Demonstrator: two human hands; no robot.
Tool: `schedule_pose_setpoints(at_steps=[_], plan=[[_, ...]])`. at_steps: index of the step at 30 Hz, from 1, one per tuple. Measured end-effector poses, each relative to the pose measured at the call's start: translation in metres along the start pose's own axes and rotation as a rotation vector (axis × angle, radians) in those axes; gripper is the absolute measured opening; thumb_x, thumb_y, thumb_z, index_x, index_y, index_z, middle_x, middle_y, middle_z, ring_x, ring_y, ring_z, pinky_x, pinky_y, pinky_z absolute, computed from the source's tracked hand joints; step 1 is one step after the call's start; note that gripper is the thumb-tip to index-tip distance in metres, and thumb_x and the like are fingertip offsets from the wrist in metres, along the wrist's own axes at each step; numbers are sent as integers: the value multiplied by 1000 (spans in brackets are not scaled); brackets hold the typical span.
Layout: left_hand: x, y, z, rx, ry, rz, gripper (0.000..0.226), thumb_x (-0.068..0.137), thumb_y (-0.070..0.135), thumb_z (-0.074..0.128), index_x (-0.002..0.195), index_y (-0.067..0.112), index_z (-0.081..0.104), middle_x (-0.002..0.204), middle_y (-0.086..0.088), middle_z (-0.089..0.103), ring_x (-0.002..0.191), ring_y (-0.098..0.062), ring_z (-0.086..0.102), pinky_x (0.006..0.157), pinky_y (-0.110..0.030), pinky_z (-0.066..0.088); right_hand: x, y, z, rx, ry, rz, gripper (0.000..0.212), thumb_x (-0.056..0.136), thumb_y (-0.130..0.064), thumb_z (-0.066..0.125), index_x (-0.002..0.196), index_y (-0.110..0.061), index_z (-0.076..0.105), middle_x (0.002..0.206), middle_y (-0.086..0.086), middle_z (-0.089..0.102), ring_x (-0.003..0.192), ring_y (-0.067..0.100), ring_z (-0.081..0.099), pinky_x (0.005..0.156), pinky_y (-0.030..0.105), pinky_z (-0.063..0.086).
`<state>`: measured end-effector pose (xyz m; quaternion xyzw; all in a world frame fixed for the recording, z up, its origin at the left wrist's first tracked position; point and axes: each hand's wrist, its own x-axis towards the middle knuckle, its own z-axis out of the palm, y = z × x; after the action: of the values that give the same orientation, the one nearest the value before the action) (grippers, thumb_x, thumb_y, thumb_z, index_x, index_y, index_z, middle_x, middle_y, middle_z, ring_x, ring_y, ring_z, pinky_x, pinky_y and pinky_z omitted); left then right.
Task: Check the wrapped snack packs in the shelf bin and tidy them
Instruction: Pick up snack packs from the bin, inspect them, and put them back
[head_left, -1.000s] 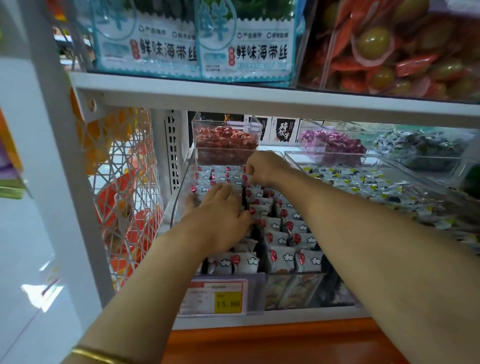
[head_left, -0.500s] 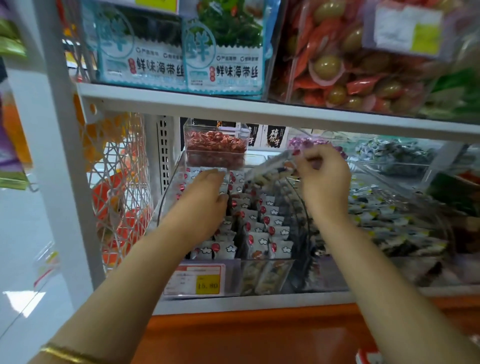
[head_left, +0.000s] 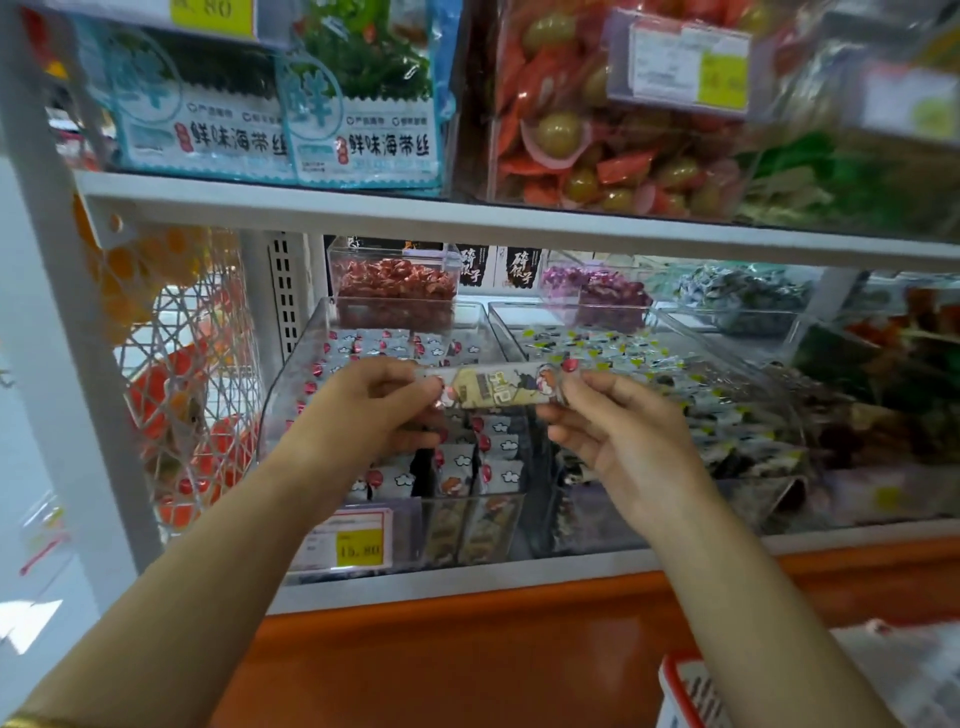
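Holding one wrapped snack pack (head_left: 498, 387) level between both grips: left grip (head_left: 374, 410) pinching the left end with thumb and curled fingers, right grip (head_left: 618, 441) pinching the right end between thumb and forefinger, remaining fingers loosely spread underneath. Held in open air over the clear shelf bin (head_left: 296, 379), above the rows of snack packs (head_left: 493, 457) standing on edge inside. Just below the left grip, the nearest rows partly hidden by the knuckles; below the right grip, a dark gap at the bin's right wall. Behind both grips, a small clear box of red sweets (head_left: 395, 286) sitting across the bin's rear rim. Above the grips, the white edge of the upper shelf (head_left: 467, 218), with free room between. Left of the left grip, the bin's slanted side wall, then a white wire mesh panel (head_left: 182, 374) well apart. Right of the right grip, a neighbouring clear bin (head_left: 727, 364) of yellow-and-black wrapped pieces, its rim close by. Lower, toward the wrists, the bin's front wall with a yellow price tag (head_left: 358, 543), then an orange ledge (head_left: 467, 649). Far below the right grip, a red basket corner (head_left: 685, 691).
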<state>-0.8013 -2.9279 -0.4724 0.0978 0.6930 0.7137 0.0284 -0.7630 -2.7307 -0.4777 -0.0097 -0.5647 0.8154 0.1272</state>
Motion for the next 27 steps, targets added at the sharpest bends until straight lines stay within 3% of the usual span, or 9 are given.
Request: schedule_pose_setpoints(at_steps=[5, 8, 13, 16, 19, 21, 24, 27], plan=[[2, -1, 2, -217, 13, -54, 12, 87, 13, 58, 78, 6, 56, 74, -8, 58, 57, -9, 64, 53, -17, 53, 1, -2, -6, 76, -63, 113, 16, 82, 8, 57, 96, 0, 62, 70, 8, 72, 66, 18, 71, 51, 19, 53], [1, 1, 2, -372, -21, -92, 3, 87, 4, 55, 88, 3, 58, 73, -7, 60, 59, -9, 65, 55, -16, 53, 3, -2, -7, 156, -46, 138, 19, 83, 8, 55, 98, -2, 60, 68, 9, 72, 63, 16, 71, 49, 19, 53], [-2, 4, 3, -444, -61, -112, 23, 84, -11, 51, 103, 1, 56, 77, -11, 69, 67, -15, 70, 57, -17, 54, 6, 1, -9, 296, -31, 150, 18, 86, 9, 50, 99, -1, 59, 69, 12, 72, 62, 17, 71, 49, 20, 54], [-2, 5, 4, -403, -54, -74, 22, 83, -13, 51, 95, 4, 57, 64, -5, 69, 65, -15, 70, 57, -17, 55, 7, 5, -9, 244, -22, 113, 17, 88, 10, 48, 97, -1, 58, 68, 11, 71, 64, 18, 71, 51, 20, 54], [-2, 4, 4, -349, -44, -47, 24, 82, -13, 53, 95, 6, 55, 67, -7, 62, 63, -16, 69, 57, -18, 55, 8, 8, -7, 190, 6, 35, 14, 89, 8, 49, 89, -3, 58, 65, 8, 69, 62, 18, 70, 52, 21, 54], [-1, 3, 3, -318, -64, -33, 24, 80, -11, 54, 96, 6, 55, 70, -8, 59, 64, -17, 69, 57, -19, 55, 8, 9, -6, 139, 7, -28, 2, 86, -7, 58, 88, -5, 58, 68, 7, 67, 61, 18, 69, 50, 23, 54], [0, 2, 0, -298, -128, -36, 16, 83, -7, 54, 91, 5, 61, 73, -7, 64, 70, -18, 69, 61, -22, 56, 8, 10, -6, -48, 24, -109, 27, 73, -32, 66, 84, -8, 58, 77, 7, 64, 62, 17, 66, 49, 23, 52], [0, 2, 0, -301, -166, -45, 7, 79, 8, 61, 85, 6, 65, 93, -13, 68, 85, -23, 67, 68, -24, 56, 8, 12, -6, -157, 40, -160, 12, 82, -15, 67, 77, -10, 58, 82, 9, 61, 64, 15, 64, 54, 23, 53]])
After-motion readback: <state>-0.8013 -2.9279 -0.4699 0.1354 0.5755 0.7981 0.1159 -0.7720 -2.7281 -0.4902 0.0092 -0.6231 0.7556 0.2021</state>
